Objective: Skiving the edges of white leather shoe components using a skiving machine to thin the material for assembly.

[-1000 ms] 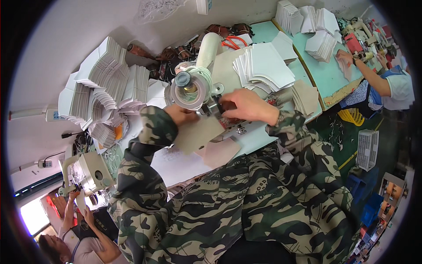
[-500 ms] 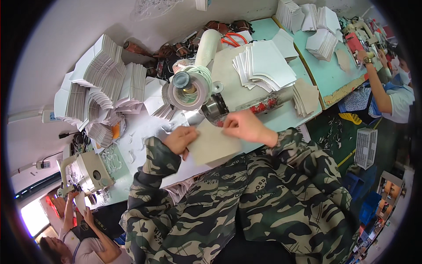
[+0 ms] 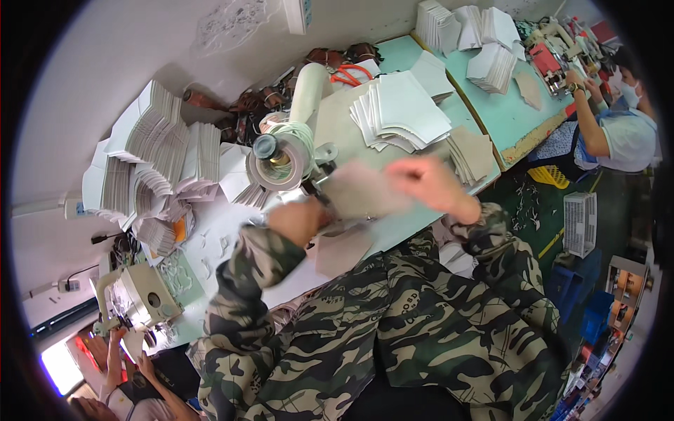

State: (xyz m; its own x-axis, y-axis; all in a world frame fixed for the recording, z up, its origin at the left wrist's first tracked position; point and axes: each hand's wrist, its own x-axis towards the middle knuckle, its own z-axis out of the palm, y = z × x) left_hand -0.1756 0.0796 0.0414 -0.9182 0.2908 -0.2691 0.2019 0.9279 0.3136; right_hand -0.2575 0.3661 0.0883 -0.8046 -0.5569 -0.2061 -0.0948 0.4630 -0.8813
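I look down at a white table point(image 3: 232, 231) full of stuff. A big roll of tape point(image 3: 279, 160) stands on its holder right past my left hand point(image 3: 298, 221), and a long pale roll point(image 3: 307, 95) lies behind it. Tall piles of folded white card point(image 3: 151, 165) fill the far left side. A neat fan of white sheets point(image 3: 400, 112) sits past my right hand point(image 3: 428, 184), next to a smaller pile of tan pieces point(image 3: 472, 151). Orange scissors point(image 3: 349, 74) lie at the back by the wall.

The flat tan card piece point(image 3: 354, 196) is between my two hands, lifted a bit above the table edge. It is blurry. My left hand touches its near left side and my right hand is at its far right side. Both hands are smeared, so I cannot tell if the fingers are curled tight or loose.

Half a second ago the card lay flat on the table under my hands. Now it is up and closer to the tape roll, and my right hand has swung up and to the right.

The table edge runs just in front of my camouflage sleeves point(image 3: 253, 281). The only bare spot is a small white patch left of my left hand. Across a gap, another person point(image 3: 618, 133) works at a green table point(image 3: 491, 105), well apart from me.
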